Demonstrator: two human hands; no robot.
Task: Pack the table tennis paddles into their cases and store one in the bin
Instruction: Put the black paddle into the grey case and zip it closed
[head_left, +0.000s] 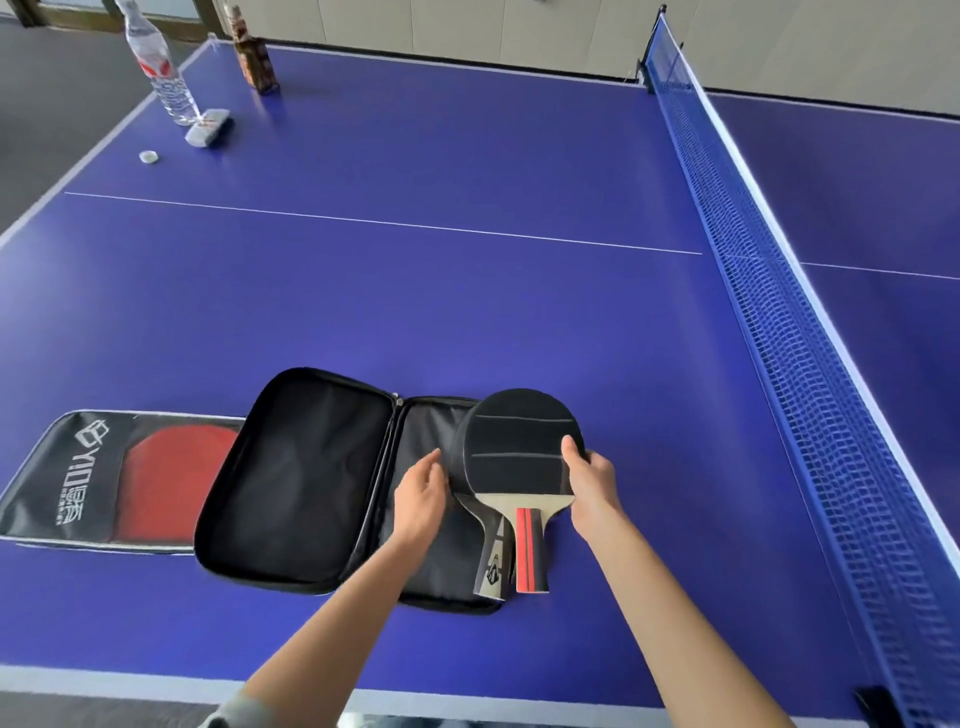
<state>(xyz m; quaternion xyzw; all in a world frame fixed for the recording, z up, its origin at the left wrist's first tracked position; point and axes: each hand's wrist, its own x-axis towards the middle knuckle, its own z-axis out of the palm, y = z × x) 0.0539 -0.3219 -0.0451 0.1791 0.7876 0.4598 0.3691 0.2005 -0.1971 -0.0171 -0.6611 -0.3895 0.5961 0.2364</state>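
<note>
Right hand (589, 480) pinches the top paddle (519, 441) over the open case (311, 483); left hand (421, 493) rests loosely spread beside it.

On the blue counter (467, 291) a black zip case (291, 483) lies open, with two stacked paddles (519, 447) on its right half, handles toward the person. The right hand (589, 480) pinches the top paddle's edge; the left hand (421, 491) touches the blades' left rim. A second case (78, 478) holding a red paddle (166, 478) lies left, beside the open case.

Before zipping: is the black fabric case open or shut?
Open: the black fabric case lies spread flat, both halves showing lining.
</note>
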